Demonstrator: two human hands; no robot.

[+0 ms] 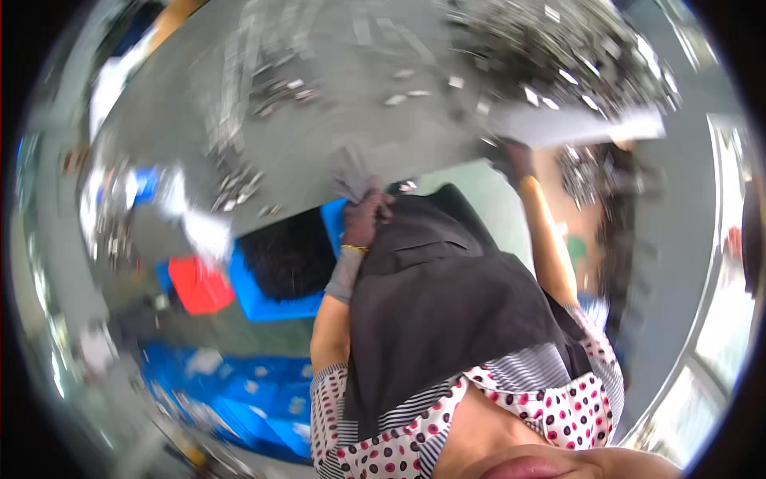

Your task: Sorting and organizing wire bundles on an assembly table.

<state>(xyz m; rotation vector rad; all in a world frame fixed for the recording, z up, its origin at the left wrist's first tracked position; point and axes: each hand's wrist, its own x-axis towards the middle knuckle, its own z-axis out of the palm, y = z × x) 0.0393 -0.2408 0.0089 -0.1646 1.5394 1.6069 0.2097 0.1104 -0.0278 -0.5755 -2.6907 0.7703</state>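
My left hand (365, 215), in a dark maroon glove, is at the near edge of the grey table (319, 144). Its fingers are curled at the base of a grey, fan-shaped thing (349, 172), too blurred to name. Farther right, my right hand (511, 160), also gloved, reaches to the table edge, beside a pale, flat strip (574, 126). Motion smears its fingers, and I cannot make out anything in them. Beyond it lies a big heap of shiny, dark metallic-looking pieces (558, 56).
Small loose pieces (283, 92) are scattered over the table, with another cluster (237, 185) near its left edge. Below on the left stand a blue bin (255, 303) with black contents and a red container (199, 286). A blue, white-spotted covering (255, 391) lies lower left.
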